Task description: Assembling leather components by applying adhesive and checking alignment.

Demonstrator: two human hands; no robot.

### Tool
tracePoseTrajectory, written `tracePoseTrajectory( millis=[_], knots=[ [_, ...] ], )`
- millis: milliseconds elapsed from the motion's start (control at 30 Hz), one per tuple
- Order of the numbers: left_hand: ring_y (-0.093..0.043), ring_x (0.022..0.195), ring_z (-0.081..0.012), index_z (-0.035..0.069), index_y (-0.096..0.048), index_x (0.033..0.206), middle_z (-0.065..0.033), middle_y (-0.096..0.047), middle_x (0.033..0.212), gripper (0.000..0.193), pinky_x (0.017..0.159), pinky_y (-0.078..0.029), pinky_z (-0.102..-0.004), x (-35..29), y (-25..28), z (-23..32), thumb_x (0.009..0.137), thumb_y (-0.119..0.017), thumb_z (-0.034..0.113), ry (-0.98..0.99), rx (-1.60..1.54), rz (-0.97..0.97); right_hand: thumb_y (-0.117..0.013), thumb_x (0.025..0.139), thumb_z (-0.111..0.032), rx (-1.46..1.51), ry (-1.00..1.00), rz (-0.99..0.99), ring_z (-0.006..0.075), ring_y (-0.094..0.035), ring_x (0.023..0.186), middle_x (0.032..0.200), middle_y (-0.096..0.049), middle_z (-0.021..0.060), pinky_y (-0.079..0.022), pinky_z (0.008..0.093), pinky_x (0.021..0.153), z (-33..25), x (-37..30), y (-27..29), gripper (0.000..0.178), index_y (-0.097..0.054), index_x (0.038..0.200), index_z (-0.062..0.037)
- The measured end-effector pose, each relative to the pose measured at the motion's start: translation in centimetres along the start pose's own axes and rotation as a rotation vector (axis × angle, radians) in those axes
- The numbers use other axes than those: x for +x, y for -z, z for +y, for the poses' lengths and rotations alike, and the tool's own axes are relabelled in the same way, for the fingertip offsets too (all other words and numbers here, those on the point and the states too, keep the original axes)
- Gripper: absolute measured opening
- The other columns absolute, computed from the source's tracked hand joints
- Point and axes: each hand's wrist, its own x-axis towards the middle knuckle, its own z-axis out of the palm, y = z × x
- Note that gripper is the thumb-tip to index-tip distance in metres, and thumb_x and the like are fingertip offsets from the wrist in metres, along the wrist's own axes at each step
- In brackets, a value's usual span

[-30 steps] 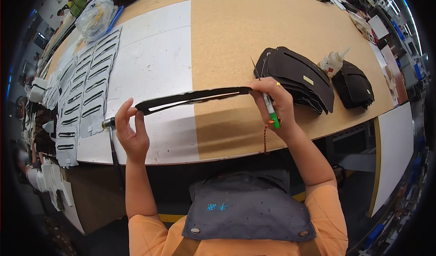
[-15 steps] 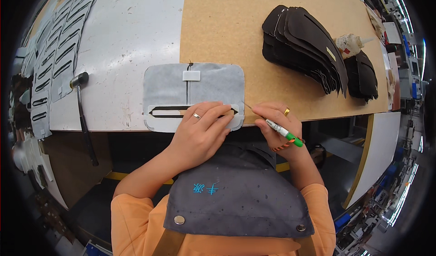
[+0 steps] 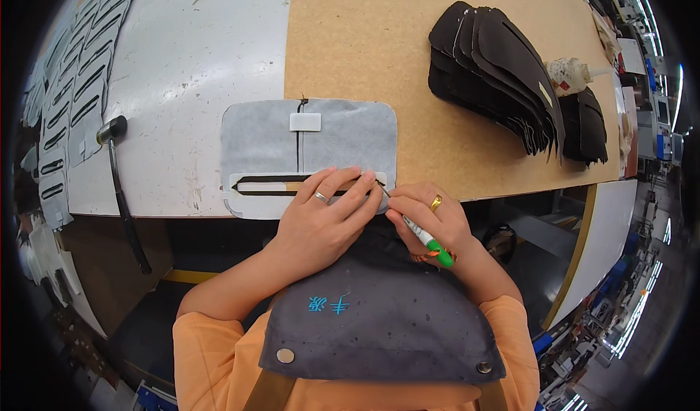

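A grey fabric panel (image 3: 255,135) with rounded corners lies at the table's front edge. It has a dark vertical line, a small white patch (image 3: 305,122) and a white strip (image 3: 255,207) around a long black-edged slot. My left hand (image 3: 328,207) rests over the slot's right part, fingers stretched out on the panel; its thumb is hidden. My right hand (image 3: 430,218) is closed around a white-and-green pen-like tool (image 3: 417,231) with a thin metal tip. That tip is at the slot's right end, beside my left fingertips.
A black-handled hammer (image 3: 120,192) lies across the table's front edge at left. Beyond it are rows of slotted grey panels (image 3: 84,112). Stacked dark brown pieces (image 3: 496,83) stand at right, near a whitish bottle (image 3: 567,75) and a smaller dark stack (image 3: 583,130).
My right hand has moved left and slightly down, bringing the tool's tip from the panel's right edge to the slot's end. My left hand stays on the panel.
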Motion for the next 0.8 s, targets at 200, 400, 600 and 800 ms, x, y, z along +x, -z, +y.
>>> tracePoseTrajectory(
  millis=[200,400,600,800],
  knots=[
    [-0.05,0.112,-0.0184,0.01,-0.061,0.108,-0.0021,-0.058,0.116,0.033,0.099,-0.035,-0.0372,-0.1,-0.2,0.1,0.076,-0.061,0.018,0.015,0.014,0.004,-0.07,0.073,-0.004,-0.158,0.081,-0.029,0.0266,-0.062,0.074,0.084,-0.059,0.0118,-0.052,0.0328,0.064,-0.1,0.2,-0.3,0.021,-0.059,0.09,0.0014],
    [-0.05,0.111,-0.0177,0.01,-0.06,0.108,-0.0014,-0.058,0.115,0.034,0.099,-0.034,-0.037,-0.1,0.0,0.3,0.075,-0.061,0.017,0.021,0.042,-0.026,-0.066,0.075,0.003,0.003,-0.091,0.074,0.0255,-0.06,0.065,0.079,-0.059,0.0105,-0.049,0.0306,0.056,0.8,0.7,-0.5,0.015,-0.057,0.086,0.0003],
    [-0.048,0.113,-0.0181,0.011,-0.057,0.11,-0.0016,-0.055,0.117,0.037,0.101,-0.032,-0.0374,0.0,-0.1,0.5,0.074,-0.063,0.018,0.018,0.073,-0.045,-0.063,0.083,-0.001,0.221,-0.414,0.096,0.0175,-0.056,0.059,0.077,-0.06,0.0094,-0.045,0.0247,0.055,1.2,0.6,-0.5,0.006,-0.057,0.086,-0.0008],
    [-0.046,0.115,-0.0193,0.013,-0.056,0.112,-0.0034,-0.054,0.118,0.038,0.101,-0.031,-0.0381,-0.1,0.0,0.5,0.075,-0.063,0.018,0.019,0.085,-0.071,-0.052,0.094,-0.009,0.803,-0.684,0.312,0.0139,-0.06,0.076,0.089,-0.065,0.0093,-0.049,0.0263,0.071,1.0,0.0,0.2,0.011,-0.059,0.097,-0.0011]
  ],
)
